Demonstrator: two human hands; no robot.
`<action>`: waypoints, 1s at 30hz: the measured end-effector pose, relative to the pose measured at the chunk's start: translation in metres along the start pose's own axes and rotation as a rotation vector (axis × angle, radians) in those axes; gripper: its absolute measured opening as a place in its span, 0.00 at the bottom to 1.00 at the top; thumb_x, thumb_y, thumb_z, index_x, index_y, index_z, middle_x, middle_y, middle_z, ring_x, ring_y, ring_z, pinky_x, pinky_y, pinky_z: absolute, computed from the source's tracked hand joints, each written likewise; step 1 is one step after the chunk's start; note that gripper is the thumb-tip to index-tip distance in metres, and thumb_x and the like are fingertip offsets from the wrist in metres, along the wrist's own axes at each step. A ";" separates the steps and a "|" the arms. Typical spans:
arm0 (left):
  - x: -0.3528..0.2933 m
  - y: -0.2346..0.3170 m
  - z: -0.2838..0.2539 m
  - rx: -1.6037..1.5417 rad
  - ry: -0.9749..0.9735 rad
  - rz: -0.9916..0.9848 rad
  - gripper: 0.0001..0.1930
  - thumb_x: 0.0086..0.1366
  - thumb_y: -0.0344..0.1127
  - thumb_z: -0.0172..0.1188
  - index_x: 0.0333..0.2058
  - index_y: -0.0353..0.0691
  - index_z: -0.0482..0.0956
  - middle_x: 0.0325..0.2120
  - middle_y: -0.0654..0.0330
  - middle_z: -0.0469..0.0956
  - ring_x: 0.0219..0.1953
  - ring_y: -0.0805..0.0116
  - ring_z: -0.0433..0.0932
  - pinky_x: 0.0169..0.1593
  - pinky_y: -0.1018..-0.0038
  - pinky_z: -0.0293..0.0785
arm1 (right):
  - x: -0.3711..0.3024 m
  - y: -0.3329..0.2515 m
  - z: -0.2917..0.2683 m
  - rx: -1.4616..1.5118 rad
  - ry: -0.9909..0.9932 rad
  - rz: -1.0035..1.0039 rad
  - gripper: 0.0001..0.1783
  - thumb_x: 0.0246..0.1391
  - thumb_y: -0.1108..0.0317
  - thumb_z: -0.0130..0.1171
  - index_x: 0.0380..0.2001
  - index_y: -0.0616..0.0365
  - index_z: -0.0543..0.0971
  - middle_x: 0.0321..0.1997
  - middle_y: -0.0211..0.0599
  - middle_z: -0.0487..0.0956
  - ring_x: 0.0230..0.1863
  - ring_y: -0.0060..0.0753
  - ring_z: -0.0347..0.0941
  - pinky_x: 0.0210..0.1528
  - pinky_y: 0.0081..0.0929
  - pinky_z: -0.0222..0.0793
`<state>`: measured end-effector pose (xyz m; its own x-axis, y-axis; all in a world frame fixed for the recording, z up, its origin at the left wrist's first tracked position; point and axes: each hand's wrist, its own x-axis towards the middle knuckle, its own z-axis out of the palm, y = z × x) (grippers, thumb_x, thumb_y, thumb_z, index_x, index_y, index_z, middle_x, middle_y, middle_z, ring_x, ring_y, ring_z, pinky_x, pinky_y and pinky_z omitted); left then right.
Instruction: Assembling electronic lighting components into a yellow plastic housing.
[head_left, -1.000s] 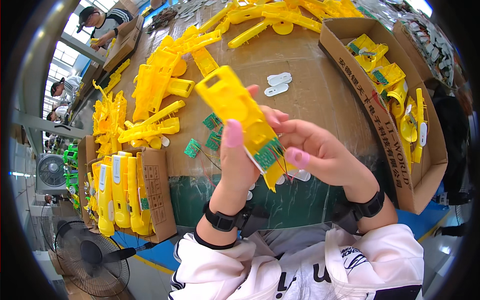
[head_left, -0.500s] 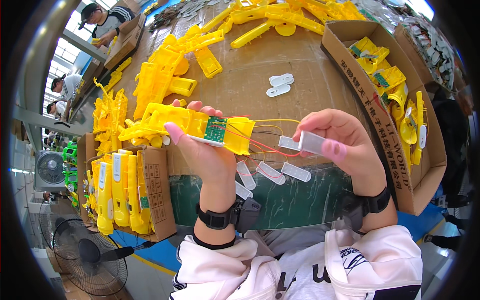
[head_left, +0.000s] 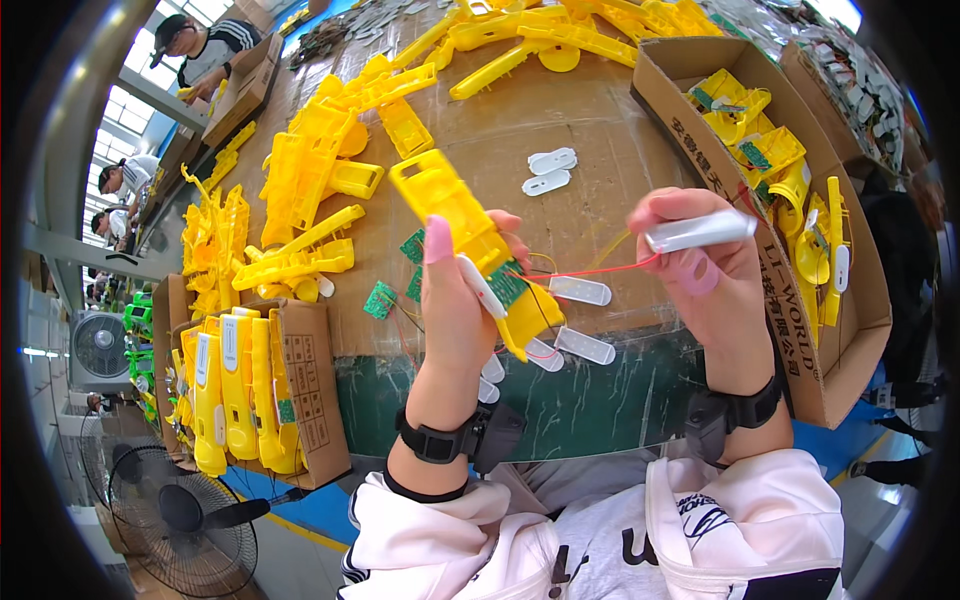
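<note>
My left hand is closed around a yellow plastic housing, tilted with its long open end up and to the left. A green circuit board sits in the housing, and a white oval piece shows beside my left thumb. My right hand, a pink cover on its thumb, pinches a whitish, clear-edged light panel. A red wire stretches between the panel and the board. Below lie several similar light panels, some wired, and loose green circuit boards.
White oval plates lie mid-table. Yellow housings are heaped at the left and back. A carton of yellow units stands at left, a long carton of housings at right. Fans and other people are at the left.
My left hand has turned the housing from nearly level to steeply tilted, uncovering the loose circuit boards. My right hand has moved right and up with the light panel, drawing the red wire straighter.
</note>
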<state>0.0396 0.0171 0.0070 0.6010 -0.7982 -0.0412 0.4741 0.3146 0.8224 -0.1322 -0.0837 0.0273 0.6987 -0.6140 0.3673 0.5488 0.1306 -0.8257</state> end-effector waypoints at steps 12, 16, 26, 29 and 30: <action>-0.013 -0.008 0.013 0.178 -0.498 -0.237 0.28 0.54 0.53 0.42 0.49 0.39 0.58 0.34 0.53 0.71 0.23 0.70 0.72 0.26 0.79 0.70 | 0.001 0.007 0.004 0.233 0.105 0.320 0.12 0.56 0.61 0.50 0.37 0.57 0.68 0.23 0.25 0.70 0.25 0.11 0.65 0.26 0.08 0.59; -0.017 -0.011 0.014 0.203 -0.525 -0.259 0.29 0.53 0.52 0.45 0.49 0.39 0.57 0.36 0.53 0.70 0.25 0.70 0.72 0.27 0.78 0.69 | 0.000 0.010 -0.002 0.364 0.046 0.336 0.12 0.56 0.60 0.49 0.37 0.57 0.68 0.22 0.24 0.69 0.24 0.10 0.64 0.25 0.07 0.58; -0.014 -0.010 0.016 0.147 -0.557 -0.300 0.30 0.52 0.51 0.45 0.49 0.38 0.55 0.35 0.53 0.70 0.25 0.70 0.71 0.28 0.78 0.69 | 0.005 0.011 -0.004 0.456 0.102 0.342 0.13 0.57 0.61 0.48 0.38 0.60 0.68 0.23 0.24 0.69 0.23 0.12 0.62 0.24 0.07 0.59; -0.016 -0.006 0.015 0.205 -0.499 -0.264 0.30 0.52 0.51 0.46 0.49 0.38 0.55 0.35 0.53 0.70 0.24 0.70 0.71 0.26 0.78 0.69 | 0.004 0.010 -0.001 0.479 0.105 0.369 0.12 0.57 0.63 0.47 0.39 0.60 0.67 0.23 0.24 0.66 0.23 0.12 0.59 0.24 0.08 0.57; -0.016 -0.006 0.014 0.206 -0.476 -0.251 0.31 0.52 0.51 0.46 0.50 0.38 0.54 0.35 0.53 0.69 0.24 0.70 0.71 0.26 0.78 0.69 | 0.004 0.010 -0.001 0.492 0.107 0.392 0.11 0.58 0.64 0.45 0.40 0.60 0.66 0.22 0.24 0.63 0.23 0.13 0.57 0.23 0.09 0.56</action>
<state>0.0177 0.0209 0.0106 0.1075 -0.9938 -0.0282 0.4013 0.0175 0.9158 -0.1248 -0.0860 0.0202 0.8545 -0.5193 0.0117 0.4260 0.6878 -0.5877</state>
